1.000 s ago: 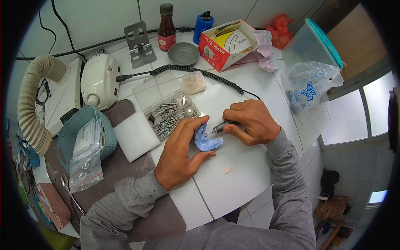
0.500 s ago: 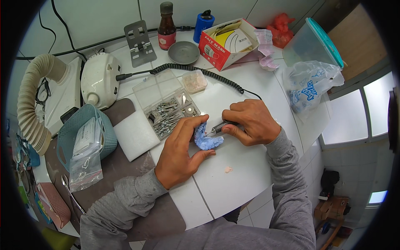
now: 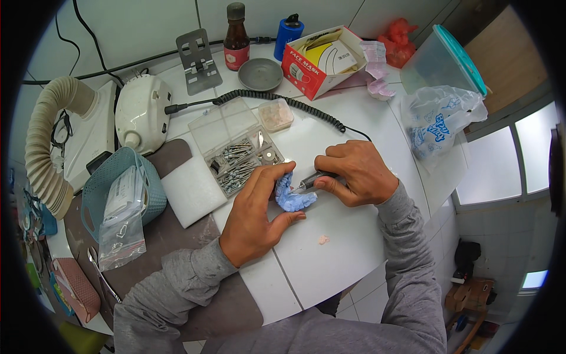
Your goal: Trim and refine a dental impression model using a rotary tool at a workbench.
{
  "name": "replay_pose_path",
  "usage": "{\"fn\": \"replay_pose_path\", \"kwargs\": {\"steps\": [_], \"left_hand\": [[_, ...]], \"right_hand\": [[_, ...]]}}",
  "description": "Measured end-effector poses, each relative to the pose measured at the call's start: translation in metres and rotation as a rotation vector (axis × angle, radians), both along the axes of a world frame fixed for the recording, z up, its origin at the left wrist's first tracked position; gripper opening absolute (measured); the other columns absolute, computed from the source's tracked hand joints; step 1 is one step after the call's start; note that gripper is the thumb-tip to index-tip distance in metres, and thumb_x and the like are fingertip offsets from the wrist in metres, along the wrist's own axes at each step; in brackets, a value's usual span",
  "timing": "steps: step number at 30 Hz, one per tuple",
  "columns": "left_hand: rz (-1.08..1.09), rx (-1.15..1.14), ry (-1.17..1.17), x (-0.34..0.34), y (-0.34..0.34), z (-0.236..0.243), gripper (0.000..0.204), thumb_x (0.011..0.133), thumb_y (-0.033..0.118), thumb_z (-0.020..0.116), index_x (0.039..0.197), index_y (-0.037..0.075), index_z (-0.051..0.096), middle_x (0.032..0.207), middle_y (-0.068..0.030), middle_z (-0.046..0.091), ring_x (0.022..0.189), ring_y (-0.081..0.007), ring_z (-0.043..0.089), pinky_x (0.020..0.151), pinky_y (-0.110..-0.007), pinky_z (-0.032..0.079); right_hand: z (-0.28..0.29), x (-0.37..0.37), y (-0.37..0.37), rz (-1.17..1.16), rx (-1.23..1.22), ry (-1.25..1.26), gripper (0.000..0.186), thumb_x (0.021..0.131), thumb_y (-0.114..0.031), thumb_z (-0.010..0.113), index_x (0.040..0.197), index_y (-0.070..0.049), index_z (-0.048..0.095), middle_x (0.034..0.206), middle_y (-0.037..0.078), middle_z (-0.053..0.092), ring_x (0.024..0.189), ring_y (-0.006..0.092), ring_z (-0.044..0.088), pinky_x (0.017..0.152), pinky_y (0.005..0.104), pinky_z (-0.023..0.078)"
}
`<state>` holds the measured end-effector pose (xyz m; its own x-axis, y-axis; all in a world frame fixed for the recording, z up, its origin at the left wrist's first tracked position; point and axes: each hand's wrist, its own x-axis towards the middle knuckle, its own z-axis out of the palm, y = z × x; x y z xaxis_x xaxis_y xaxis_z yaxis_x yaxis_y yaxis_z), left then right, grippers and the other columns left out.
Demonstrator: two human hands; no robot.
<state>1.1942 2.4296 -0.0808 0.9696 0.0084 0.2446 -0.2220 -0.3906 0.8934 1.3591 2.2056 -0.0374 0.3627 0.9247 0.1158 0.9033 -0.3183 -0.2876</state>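
Observation:
My left hand (image 3: 256, 215) is closed around a blue dental cast (image 3: 292, 199), gripping it between the thumb and fingers above the white table. From the right, my right hand (image 3: 356, 174) wraps round a dark rotary handpiece (image 3: 315, 179). Its thin metal tip reaches the inner side of the cast; whether it touches is too small to tell. Just beyond my left hand lies an open clear case (image 3: 239, 154) with several small metal burs in its compartments. A pinkish scrap (image 3: 323, 240) rests on the table near my right forearm.
A coiled black cord (image 3: 283, 101) crosses behind my hands from a white machine (image 3: 141, 109). On the left stand a ribbed hose (image 3: 41, 135) and a teal basket (image 3: 91, 197). A white foam block (image 3: 191, 192), mask box (image 3: 315, 76), brown bottle (image 3: 236, 38) and plastic bag (image 3: 442, 121) surround the work area.

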Motion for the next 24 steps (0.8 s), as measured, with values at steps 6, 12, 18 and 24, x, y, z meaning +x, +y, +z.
{"fn": "replay_pose_path", "kwargs": {"steps": [6,12,18,24], "left_hand": [[-0.005,0.007,-0.002,0.000,0.001,0.001,0.084,0.083,0.011,0.098,0.155,0.001,0.055,0.139,-0.0154,0.061,0.119,-0.0250,0.071,0.102,-0.036,0.061],[0.001,0.034,-0.021,-0.001,0.002,0.001,0.084,0.083,0.014,0.098,0.154,0.001,0.055,0.140,-0.0162,0.061,0.119,-0.0278,0.069,0.101,-0.038,0.060],[-0.019,0.129,-0.051,-0.005,-0.005,0.001,0.085,0.079,0.025,0.101,0.148,0.000,0.060,0.135,-0.0185,0.058,0.124,-0.0340,0.062,0.102,-0.042,0.057],[-0.031,0.413,-0.100,-0.004,-0.011,0.000,0.087,0.079,0.039,0.099,0.147,-0.002,0.063,0.135,-0.0205,0.058,0.127,-0.0400,0.057,0.113,-0.047,0.047]], "right_hand": [[0.002,0.001,0.001,0.006,0.006,0.006,0.035,0.102,-0.047,0.074,0.096,-0.013,0.070,0.074,0.009,0.060,0.066,0.0350,0.063,0.062,0.0486,0.043],[0.002,0.001,0.002,0.009,-0.008,0.020,0.035,0.103,-0.046,0.073,0.096,-0.012,0.070,0.074,0.009,0.061,0.067,0.0352,0.063,0.062,0.0485,0.043],[0.004,0.010,-0.010,-0.050,0.013,0.068,0.037,0.103,-0.043,0.071,0.094,-0.008,0.068,0.076,0.014,0.063,0.070,0.0384,0.063,0.065,0.0478,0.047],[-0.009,0.022,-0.022,-0.102,0.116,0.035,0.042,0.104,-0.048,0.071,0.089,-0.009,0.068,0.073,0.013,0.066,0.071,0.0373,0.066,0.066,0.0505,0.048]]}}
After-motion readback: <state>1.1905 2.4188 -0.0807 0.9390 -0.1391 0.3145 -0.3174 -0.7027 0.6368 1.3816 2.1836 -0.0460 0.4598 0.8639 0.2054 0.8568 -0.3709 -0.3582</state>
